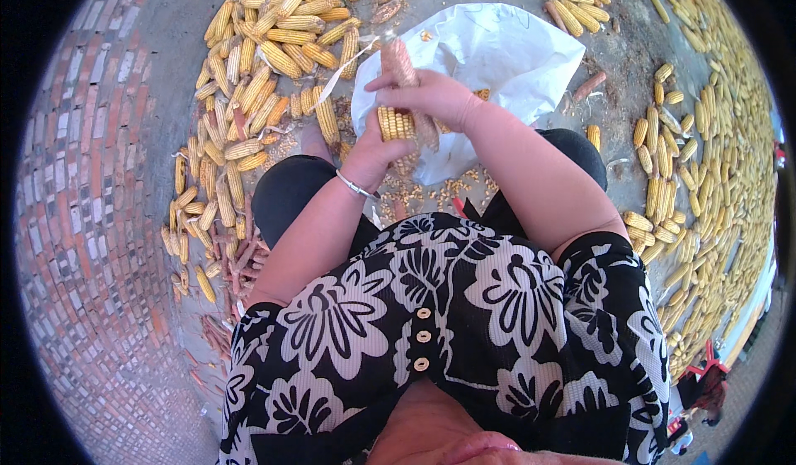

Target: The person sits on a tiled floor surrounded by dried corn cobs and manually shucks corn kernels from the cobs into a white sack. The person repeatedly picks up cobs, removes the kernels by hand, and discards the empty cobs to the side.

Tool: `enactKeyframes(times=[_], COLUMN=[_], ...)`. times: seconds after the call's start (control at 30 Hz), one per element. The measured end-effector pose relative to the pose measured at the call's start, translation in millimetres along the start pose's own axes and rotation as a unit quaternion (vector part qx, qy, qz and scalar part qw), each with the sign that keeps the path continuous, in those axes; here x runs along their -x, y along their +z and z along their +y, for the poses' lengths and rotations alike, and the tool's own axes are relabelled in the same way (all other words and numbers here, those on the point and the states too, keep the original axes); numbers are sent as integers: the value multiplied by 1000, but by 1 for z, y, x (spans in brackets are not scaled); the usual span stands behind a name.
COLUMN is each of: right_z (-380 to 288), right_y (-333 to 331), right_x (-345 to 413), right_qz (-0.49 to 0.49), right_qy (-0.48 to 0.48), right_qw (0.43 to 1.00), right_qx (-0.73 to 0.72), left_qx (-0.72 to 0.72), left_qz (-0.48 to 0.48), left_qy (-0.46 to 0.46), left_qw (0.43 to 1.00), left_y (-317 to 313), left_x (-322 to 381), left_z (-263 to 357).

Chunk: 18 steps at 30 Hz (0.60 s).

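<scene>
My left hand [370, 157], with a metal bangle at the wrist, grips a yellow ear of corn [395, 124]. In my right hand [441, 96] is a bare reddish corncob [401, 62], its lower end lying against the ear's side. Both hands are over the near edge of a white plastic sack [497, 51] spread between my knees. Loose kernels [429, 194] are scattered on the ground below the hands. Part of the ear is hidden by my fingers and the cob.
Unshelled ears [292, 29] are heaped at the front left, with bare cobs [245, 259] beside my left leg. A large bank of corn [727, 154] runs along the right. A brick surface [93, 154] lies at far left. A single cob [589, 87] rests right of the sack.
</scene>
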State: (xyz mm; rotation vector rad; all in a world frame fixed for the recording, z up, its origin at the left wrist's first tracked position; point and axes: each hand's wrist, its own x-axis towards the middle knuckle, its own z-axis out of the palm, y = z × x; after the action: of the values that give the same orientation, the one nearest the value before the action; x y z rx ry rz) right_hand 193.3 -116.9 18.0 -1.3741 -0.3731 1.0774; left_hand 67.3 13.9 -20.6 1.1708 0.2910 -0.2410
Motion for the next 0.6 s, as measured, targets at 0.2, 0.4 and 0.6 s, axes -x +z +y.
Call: enactKeyframes(times=[0.2,0.4,0.6], right_z=[13,15,-2], right_y=[18,13,-4], right_x=[-4,-4,2], right_qz=[136,206,68], right_qy=[0,5,25], right_qw=[964,926,990], right_qx=[227,316,118], left_qx=[-28,59,106], left_qz=[-30,-47,-58], left_qy=[-5,-73,-98], left_qw=[999,994,988], left_y=[1,8,9], left_x=[-1,7,8], left_z=[-3,6,13])
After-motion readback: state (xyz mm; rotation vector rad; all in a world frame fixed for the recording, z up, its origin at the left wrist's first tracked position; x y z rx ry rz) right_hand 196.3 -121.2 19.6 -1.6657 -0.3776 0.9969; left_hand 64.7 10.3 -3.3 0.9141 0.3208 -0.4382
